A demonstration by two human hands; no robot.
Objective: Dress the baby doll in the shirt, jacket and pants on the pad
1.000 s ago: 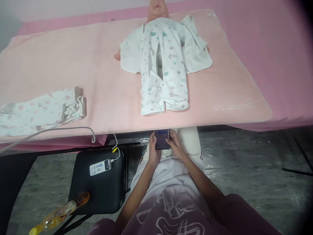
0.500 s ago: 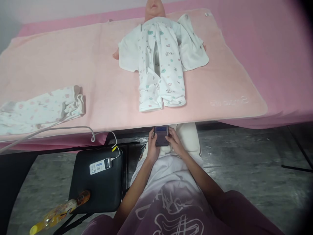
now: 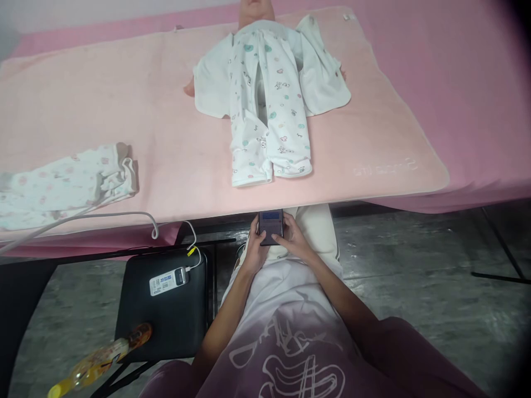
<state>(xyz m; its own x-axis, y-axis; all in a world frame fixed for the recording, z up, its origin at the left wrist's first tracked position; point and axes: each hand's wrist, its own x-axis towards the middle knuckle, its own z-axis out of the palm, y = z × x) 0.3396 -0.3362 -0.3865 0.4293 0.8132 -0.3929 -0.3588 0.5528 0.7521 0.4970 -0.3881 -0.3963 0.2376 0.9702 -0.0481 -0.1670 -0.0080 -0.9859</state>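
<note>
Low in my lap, just below the table's front edge, I hold a smartphone [image 3: 271,225] with its screen lit. My left hand [image 3: 256,246] is closed round its left side, the thumb at the lower screen. On the other side my right hand [image 3: 295,241] grips it, its thumb also over the lower screen. Above on the table lies a baby doll [image 3: 256,10], on its back, its eyes out of view. White printed baby clothes [image 3: 286,110] cover its body and legs, gaping open down the middle, with white sleeves spread wide.
A pink mat [image 3: 174,149] covers the table. Folded patterned baby clothes [image 3: 62,185] lie at left near a grey cable [image 3: 136,214]. On a black stool [image 3: 166,326] rest a white power bank [image 3: 166,282] and a bottle with a yellow cap [image 3: 95,365].
The view has shifted slightly, so the table things sit a little further left and up. My right thumb has moved inward across the lower screen. Both hands still hold the smartphone.
</note>
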